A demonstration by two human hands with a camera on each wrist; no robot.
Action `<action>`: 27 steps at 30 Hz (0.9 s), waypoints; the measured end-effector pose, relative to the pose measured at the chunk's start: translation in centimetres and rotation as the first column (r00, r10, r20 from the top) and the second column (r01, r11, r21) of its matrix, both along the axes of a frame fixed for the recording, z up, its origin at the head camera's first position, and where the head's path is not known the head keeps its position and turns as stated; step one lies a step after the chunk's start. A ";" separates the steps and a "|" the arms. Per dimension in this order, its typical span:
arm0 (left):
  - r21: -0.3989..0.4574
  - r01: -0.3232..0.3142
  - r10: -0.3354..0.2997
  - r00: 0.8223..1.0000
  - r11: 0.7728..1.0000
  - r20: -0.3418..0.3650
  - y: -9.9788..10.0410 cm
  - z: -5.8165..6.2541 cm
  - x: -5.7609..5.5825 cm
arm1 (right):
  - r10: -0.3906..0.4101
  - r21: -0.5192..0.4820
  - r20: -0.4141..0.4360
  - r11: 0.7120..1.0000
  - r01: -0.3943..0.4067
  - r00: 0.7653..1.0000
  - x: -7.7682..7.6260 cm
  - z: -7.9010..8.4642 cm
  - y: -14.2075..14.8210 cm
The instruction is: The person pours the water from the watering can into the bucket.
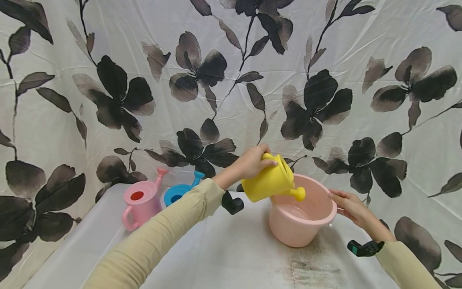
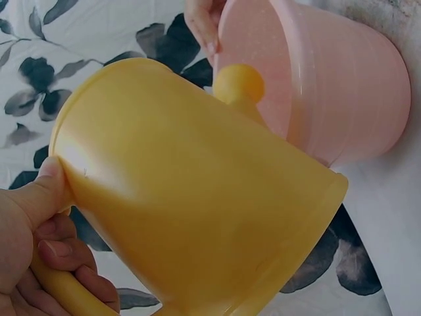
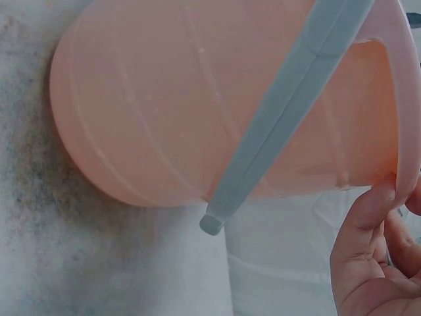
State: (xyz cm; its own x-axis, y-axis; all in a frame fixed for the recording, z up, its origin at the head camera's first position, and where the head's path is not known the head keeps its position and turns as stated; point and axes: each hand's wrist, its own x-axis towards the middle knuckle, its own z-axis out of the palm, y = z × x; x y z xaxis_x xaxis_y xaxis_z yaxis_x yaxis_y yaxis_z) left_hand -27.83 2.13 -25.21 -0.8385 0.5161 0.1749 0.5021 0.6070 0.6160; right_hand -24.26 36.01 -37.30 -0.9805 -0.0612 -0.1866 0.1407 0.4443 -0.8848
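Observation:
My left hand (image 1: 254, 162) grips the handle of a yellow watering can (image 1: 268, 182), which is held off the table and tilted to the right. Its round-ended spout (image 1: 298, 194) overlaps the opening of a pink bucket (image 1: 294, 230). In the left wrist view, the thumb (image 2: 49, 181) lies against the can's side while the fingers curl round its handle. On the bucket's far right, my right hand (image 1: 351, 206) pinches the rim between thumb and fingers. A pale grey bar (image 3: 283, 118) slants across the bucket's outside in the right wrist view.
A pink watering can (image 1: 142, 200) and a blue watering can (image 1: 178, 192) stand at the table's back left, the blue one partly behind my left sleeve. Dark smudges (image 1: 310, 267) mark the white table (image 1: 216, 257) before the bucket. Floral cloth (image 1: 231, 100) hangs behind.

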 end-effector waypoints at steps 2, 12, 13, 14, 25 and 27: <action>0.001 0.001 -0.001 1.000 1.000 -0.004 0.0 0.0 0.0 | 0.004 0.006 -0.002 1.000 -0.004 1.000 0.0 0.0 0.0; 0.006 0.002 -0.002 1.000 1.000 -0.013 -0.2 0.0 0.3 | 0.004 -0.014 -0.003 1.000 -0.004 1.000 0.3 0.0 -0.1; 0.007 0.001 -0.001 1.000 1.000 -0.011 -0.2 0.0 0.3 | 0.004 -0.017 -0.004 1.000 -0.005 1.000 0.3 0.0 0.0; 0.008 0.000 0.000 1.000 1.000 -0.011 -0.2 0.0 0.3 | 0.008 -0.019 -0.005 1.000 -0.008 1.000 0.3 0.0 0.0; -0.006 -0.016 0.016 1.000 1.000 -0.006 -0.3 0.1 0.5 | 0.012 -0.032 -0.002 0.999 -0.012 1.000 0.3 0.0 0.0; -0.005 -0.019 0.019 1.000 1.000 -0.005 -0.3 0.1 0.5 | 0.014 -0.023 -0.005 1.000 -0.014 1.000 0.4 0.0 0.0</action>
